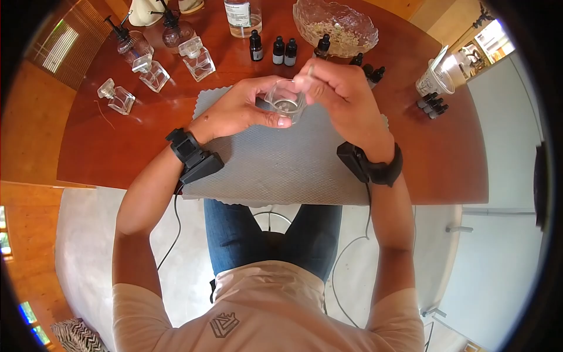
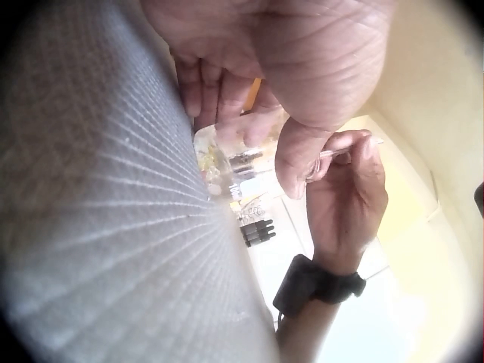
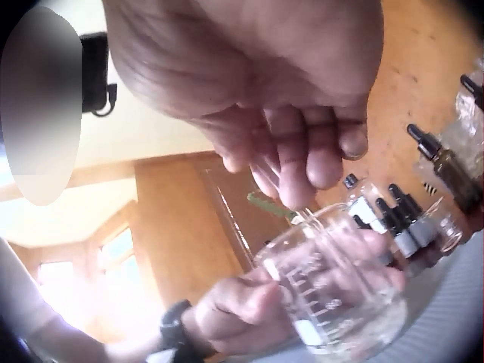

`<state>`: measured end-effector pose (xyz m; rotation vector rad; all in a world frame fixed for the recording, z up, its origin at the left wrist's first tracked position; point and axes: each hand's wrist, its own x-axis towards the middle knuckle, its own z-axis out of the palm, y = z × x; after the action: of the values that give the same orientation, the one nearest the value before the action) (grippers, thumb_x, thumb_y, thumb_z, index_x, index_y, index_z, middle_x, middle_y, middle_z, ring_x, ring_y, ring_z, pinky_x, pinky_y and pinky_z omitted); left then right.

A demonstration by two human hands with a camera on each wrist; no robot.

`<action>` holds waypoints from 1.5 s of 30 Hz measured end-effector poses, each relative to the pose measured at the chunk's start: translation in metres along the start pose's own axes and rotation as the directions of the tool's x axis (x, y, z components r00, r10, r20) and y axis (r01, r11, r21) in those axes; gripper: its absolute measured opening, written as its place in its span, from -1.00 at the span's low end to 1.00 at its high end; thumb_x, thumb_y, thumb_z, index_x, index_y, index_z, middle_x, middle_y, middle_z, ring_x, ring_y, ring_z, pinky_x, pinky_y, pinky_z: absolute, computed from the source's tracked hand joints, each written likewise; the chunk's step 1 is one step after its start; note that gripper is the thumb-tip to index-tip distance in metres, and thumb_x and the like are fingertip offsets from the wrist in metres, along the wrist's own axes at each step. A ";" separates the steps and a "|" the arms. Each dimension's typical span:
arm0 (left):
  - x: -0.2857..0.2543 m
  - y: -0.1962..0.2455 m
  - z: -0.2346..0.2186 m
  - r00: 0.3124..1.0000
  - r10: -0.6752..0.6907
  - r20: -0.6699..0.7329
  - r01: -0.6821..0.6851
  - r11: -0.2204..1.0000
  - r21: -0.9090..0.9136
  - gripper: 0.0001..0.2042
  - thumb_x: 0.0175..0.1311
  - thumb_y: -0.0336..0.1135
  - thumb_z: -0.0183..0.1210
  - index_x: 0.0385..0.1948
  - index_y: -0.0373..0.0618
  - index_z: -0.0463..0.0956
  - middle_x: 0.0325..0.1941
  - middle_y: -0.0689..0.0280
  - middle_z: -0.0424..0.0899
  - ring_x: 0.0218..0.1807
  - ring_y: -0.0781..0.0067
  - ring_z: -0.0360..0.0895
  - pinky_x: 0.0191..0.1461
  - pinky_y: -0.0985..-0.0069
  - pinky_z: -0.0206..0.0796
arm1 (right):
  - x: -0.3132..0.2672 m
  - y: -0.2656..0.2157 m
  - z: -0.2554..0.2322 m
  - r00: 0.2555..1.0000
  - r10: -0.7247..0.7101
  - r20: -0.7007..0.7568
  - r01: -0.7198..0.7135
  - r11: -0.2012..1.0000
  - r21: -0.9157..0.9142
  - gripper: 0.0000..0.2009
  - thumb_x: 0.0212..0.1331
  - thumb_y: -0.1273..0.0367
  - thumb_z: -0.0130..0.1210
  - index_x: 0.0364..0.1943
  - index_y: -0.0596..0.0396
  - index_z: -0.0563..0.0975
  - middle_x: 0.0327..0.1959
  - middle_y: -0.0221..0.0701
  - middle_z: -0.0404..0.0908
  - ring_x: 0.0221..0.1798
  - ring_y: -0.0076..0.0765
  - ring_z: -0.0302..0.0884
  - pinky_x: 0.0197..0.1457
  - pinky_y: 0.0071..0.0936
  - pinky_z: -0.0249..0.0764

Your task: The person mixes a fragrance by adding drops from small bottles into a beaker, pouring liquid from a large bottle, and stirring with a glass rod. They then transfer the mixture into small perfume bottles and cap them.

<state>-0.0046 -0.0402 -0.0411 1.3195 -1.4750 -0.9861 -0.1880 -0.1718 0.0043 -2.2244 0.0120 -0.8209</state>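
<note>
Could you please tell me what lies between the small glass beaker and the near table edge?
Only the grey textured mat; in the head view that stretch below the small glass beaker is otherwise bare.

1. We cannot read the labels on the small dark bottles (image 1: 284, 51): too small.
2. In the right wrist view, the right hand (image 3: 265, 83) hides most of the thin clear tube (image 3: 299, 203) it pinches.
3. The beaker (image 3: 333, 299) is cut off at that view's bottom edge.
</note>
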 end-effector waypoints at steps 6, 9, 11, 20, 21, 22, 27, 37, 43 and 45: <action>-0.001 0.000 0.001 1.000 0.010 -0.004 -0.010 1.000 0.012 -0.39 0.14 -0.25 0.51 0.24 -0.17 0.50 0.13 0.30 0.67 0.18 0.44 0.54 0.33 0.40 0.32 | -0.002 0.001 0.005 0.998 0.011 -0.054 -0.003 0.990 0.139 -0.82 0.36 0.39 0.14 -0.36 0.22 0.57 -0.60 -0.31 0.50 -0.56 -0.40 0.38 -0.44 -0.42 0.33; 0.000 0.002 0.000 1.000 -0.011 -0.001 0.011 1.000 -0.001 -0.40 0.14 -0.25 0.51 0.24 -0.16 0.51 0.13 0.30 0.67 0.19 0.43 0.54 0.33 0.39 0.32 | -0.003 0.000 0.002 0.999 0.022 0.025 -0.026 0.983 0.180 -0.81 0.36 0.37 0.13 -0.38 0.22 0.56 -0.62 -0.31 0.48 -0.57 -0.42 0.37 -0.45 -0.42 0.33; 0.000 -0.003 0.001 1.000 -0.017 -0.020 0.016 0.999 -0.032 -0.40 0.14 -0.25 0.50 0.24 -0.16 0.51 0.13 0.29 0.67 0.19 0.43 0.54 0.33 0.39 0.32 | -0.002 0.003 0.003 1.000 0.010 -0.017 -0.008 0.992 0.129 -0.80 0.36 0.37 0.13 -0.39 0.21 0.56 -0.64 -0.32 0.47 -0.57 -0.44 0.36 -0.46 -0.43 0.33; 0.000 -0.001 0.001 1.000 0.019 -0.006 -0.019 1.000 -0.006 -0.40 0.14 -0.26 0.50 0.24 -0.13 0.51 0.14 0.30 0.67 0.23 0.43 0.52 0.35 0.39 0.31 | -0.002 0.006 0.005 0.997 0.024 -0.068 -0.015 0.991 0.130 -0.80 0.36 0.38 0.14 -0.39 0.22 0.54 -0.64 -0.38 0.44 -0.58 -0.49 0.34 -0.47 -0.47 0.30; 0.000 -0.001 0.001 1.000 0.009 0.001 -0.009 1.000 -0.005 -0.40 0.14 -0.26 0.50 0.24 -0.13 0.51 0.14 0.30 0.67 0.23 0.43 0.53 0.35 0.39 0.31 | -0.002 0.005 0.001 1.000 0.022 -0.020 -0.021 0.997 0.079 -0.80 0.36 0.38 0.14 -0.39 0.22 0.55 -0.64 -0.39 0.45 -0.57 -0.51 0.34 -0.47 -0.48 0.30; 0.000 0.001 0.000 1.000 -0.002 0.007 0.002 1.000 -0.003 -0.40 0.14 -0.26 0.50 0.25 -0.13 0.51 0.14 0.30 0.67 0.23 0.43 0.53 0.35 0.39 0.30 | -0.002 0.005 -0.001 0.999 0.022 0.028 -0.023 0.999 0.031 -0.80 0.37 0.38 0.14 -0.39 0.22 0.55 -0.64 -0.40 0.45 -0.57 -0.53 0.34 -0.47 -0.49 0.30; 0.001 -0.004 0.001 1.000 0.023 -0.006 -0.023 1.000 0.000 -0.40 0.14 -0.26 0.50 0.25 -0.14 0.51 0.13 0.29 0.67 0.23 0.43 0.52 0.35 0.39 0.31 | -0.002 0.004 0.003 0.994 0.052 -0.095 -0.035 0.984 0.175 -0.80 0.36 0.38 0.15 -0.38 0.23 0.55 -0.63 -0.35 0.44 -0.57 -0.50 0.34 -0.47 -0.48 0.28; 0.001 -0.005 -0.001 1.000 -0.001 -0.004 0.001 1.000 -0.010 -0.38 0.13 -0.25 0.51 0.26 -0.15 0.50 0.12 0.29 0.67 0.20 0.44 0.53 0.34 0.40 0.32 | -0.003 0.002 0.006 1.000 0.025 -0.002 -0.024 0.975 0.219 -0.80 0.33 0.40 0.15 -0.43 0.22 0.51 -0.61 -0.23 0.38 -0.60 -0.35 0.33 -0.47 -0.43 0.28; 0.001 -0.004 0.000 1.000 0.002 -0.007 -0.002 1.000 0.011 -0.38 0.12 -0.24 0.51 0.25 -0.14 0.50 0.12 0.28 0.67 0.19 0.44 0.53 0.33 0.40 0.32 | -0.002 0.004 0.001 0.999 0.037 0.019 -0.040 0.984 0.176 -0.82 0.33 0.40 0.14 -0.41 0.21 0.53 -0.62 -0.24 0.39 -0.59 -0.30 0.33 -0.47 -0.37 0.28; 0.000 -0.005 -0.001 1.000 0.002 -0.008 -0.002 1.000 0.008 -0.38 0.12 -0.25 0.51 0.25 -0.14 0.51 0.12 0.28 0.67 0.20 0.43 0.53 0.33 0.40 0.32 | -0.001 0.006 0.005 0.992 0.011 -0.122 -0.010 1.000 0.007 -0.82 0.34 0.41 0.14 -0.40 0.21 0.53 -0.63 -0.25 0.38 -0.59 -0.32 0.33 -0.48 -0.37 0.27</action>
<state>-0.0026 -0.0412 -0.0460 1.3264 -1.4754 -0.9731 -0.1838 -0.1727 -0.0030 -2.1633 0.0793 -0.9486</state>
